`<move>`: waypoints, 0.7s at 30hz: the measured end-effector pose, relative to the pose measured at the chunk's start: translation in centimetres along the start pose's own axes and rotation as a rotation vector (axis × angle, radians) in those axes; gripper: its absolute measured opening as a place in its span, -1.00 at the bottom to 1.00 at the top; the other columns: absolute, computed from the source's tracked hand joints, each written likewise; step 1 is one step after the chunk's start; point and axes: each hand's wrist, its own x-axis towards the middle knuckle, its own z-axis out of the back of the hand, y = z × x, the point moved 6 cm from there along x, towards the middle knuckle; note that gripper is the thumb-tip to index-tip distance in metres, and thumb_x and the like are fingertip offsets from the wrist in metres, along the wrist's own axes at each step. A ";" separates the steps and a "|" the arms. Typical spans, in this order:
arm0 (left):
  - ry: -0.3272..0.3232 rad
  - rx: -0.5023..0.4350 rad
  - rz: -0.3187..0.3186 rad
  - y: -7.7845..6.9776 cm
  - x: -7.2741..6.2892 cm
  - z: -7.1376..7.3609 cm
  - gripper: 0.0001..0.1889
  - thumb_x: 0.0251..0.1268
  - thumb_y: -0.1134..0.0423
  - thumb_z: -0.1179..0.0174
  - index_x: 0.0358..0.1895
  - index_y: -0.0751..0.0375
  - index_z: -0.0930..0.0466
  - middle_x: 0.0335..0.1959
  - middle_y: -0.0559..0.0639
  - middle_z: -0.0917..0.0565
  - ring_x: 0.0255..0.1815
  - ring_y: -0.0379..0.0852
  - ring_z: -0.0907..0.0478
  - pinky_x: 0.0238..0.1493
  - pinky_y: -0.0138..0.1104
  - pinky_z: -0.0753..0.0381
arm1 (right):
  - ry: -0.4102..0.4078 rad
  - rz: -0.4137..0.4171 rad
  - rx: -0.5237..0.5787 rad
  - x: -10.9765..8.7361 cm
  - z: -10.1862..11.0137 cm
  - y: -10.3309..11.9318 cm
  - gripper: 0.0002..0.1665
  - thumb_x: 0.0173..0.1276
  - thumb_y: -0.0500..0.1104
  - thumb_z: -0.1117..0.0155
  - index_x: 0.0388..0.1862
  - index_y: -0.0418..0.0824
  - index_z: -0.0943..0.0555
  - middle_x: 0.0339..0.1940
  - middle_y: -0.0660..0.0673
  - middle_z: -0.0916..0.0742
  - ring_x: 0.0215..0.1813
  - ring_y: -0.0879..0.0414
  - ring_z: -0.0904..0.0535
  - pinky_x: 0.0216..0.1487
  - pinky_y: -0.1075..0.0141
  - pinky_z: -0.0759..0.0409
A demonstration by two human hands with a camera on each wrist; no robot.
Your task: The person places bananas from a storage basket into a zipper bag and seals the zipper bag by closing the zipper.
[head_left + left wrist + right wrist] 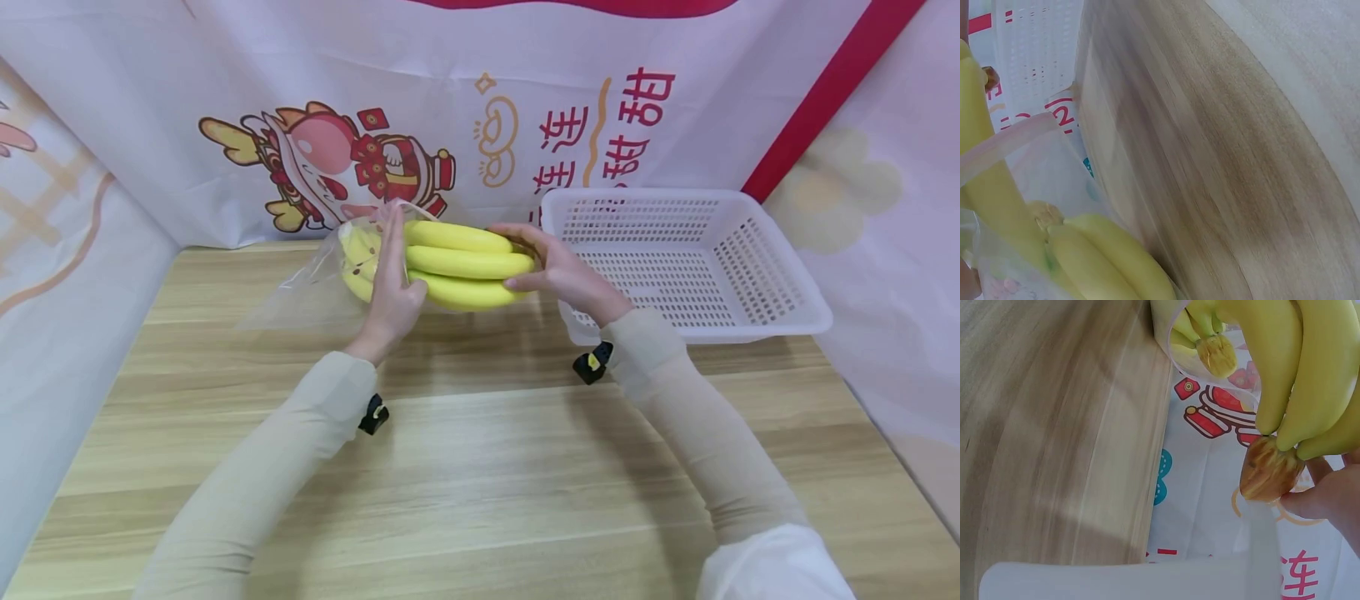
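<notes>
Bananas (1094, 259) inside clear bag (1022, 137)

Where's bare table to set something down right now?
Bare table lies between the left sleeve and right sleeve, and outside the left sleeve. Crowded: back centre, with clear bag, bananas, left hand, right hand; back right, with the basket.

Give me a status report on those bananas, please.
Right hand gripping banana bunch, partway inside clear bag. Left hand at its mouth. Second bunch inside; no obstruction visible.

Both arms (258, 454) stretched forward, left hand (393, 287) upright — fingers (392, 246) straight, right hand (561, 268) angled inward — gripping.
</notes>
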 end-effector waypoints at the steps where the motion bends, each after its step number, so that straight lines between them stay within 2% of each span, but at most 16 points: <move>1: 0.003 -0.005 -0.005 0.0 0.0 0.0 -0.04 -0.04 0.65 0.17 0.53 0.25 0.32 0.60 0.02 0.31 0.61 -0.10 0.41 0.59 -0.23 0.36 | -0.002 0.008 -0.003 0.1 -0.1 0.1 -0.15 0.14 -0.36 -0.29 0.42 -0.02 -0.27 0.35 -0.04 -0.44 0.31 0.06 -0.37 0.41 0.09 -0.34; 3: 0.003 0.001 -0.013 0.3 0.1 0.0 -0.04 -0.04 0.65 0.15 0.53 0.24 0.31 0.60 0.01 0.30 0.61 -0.10 0.40 0.59 -0.24 0.36 | -0.007 0.020 -0.007 0.2 -0.2 0.2 -0.16 0.15 -0.36 -0.29 0.42 -0.05 -0.27 0.35 -0.04 -0.44 0.31 0.07 -0.37 0.41 0.09 -0.33; 9: -0.022 0.006 -0.065 2.6 0.9 -0.1 0.00 -0.08 0.60 0.13 0.54 0.08 0.30 0.59 -0.17 0.29 0.59 -0.27 0.38 0.58 -0.30 0.36 | -0.005 0.031 0.015 0.5 -0.5 0.2 -0.19 0.20 -0.32 -0.27 0.43 -0.10 -0.25 0.36 -0.07 -0.43 0.30 0.06 -0.36 0.43 0.07 -0.30; 14: -0.048 0.044 -0.118 2.5 1.0 0.0 -0.01 -0.09 0.51 0.14 0.55 0.07 0.27 0.59 -0.19 0.26 0.59 -0.30 0.35 0.59 -0.24 0.37 | -0.008 0.039 -0.009 0.8 -1.0 0.2 -0.19 0.23 -0.27 -0.28 0.45 -0.10 -0.22 0.39 -0.04 -0.40 0.35 0.08 -0.33 0.48 0.09 -0.23; 18: -0.050 0.129 -0.140 2.2 1.0 0.2 -0.03 -0.09 0.45 0.13 0.55 0.11 0.24 0.60 -0.11 0.22 0.61 -0.20 0.32 0.57 -0.06 0.43 | -0.019 0.048 -0.023 1.1 -1.4 0.3 -0.17 0.23 -0.27 -0.29 0.46 -0.08 -0.21 0.41 -0.05 -0.40 0.38 0.06 -0.34 0.46 0.10 -0.26; 21: -0.044 0.176 -0.154 2.1 1.0 0.1 -0.05 -0.08 0.44 0.13 0.55 0.14 0.23 0.60 -0.07 0.18 0.61 -0.15 0.29 0.57 -0.04 0.45 | -0.024 0.049 -0.018 1.4 -1.7 0.3 -0.17 0.25 -0.29 -0.28 0.47 -0.07 -0.19 0.43 -0.08 -0.39 0.39 0.03 -0.34 0.44 0.11 -0.31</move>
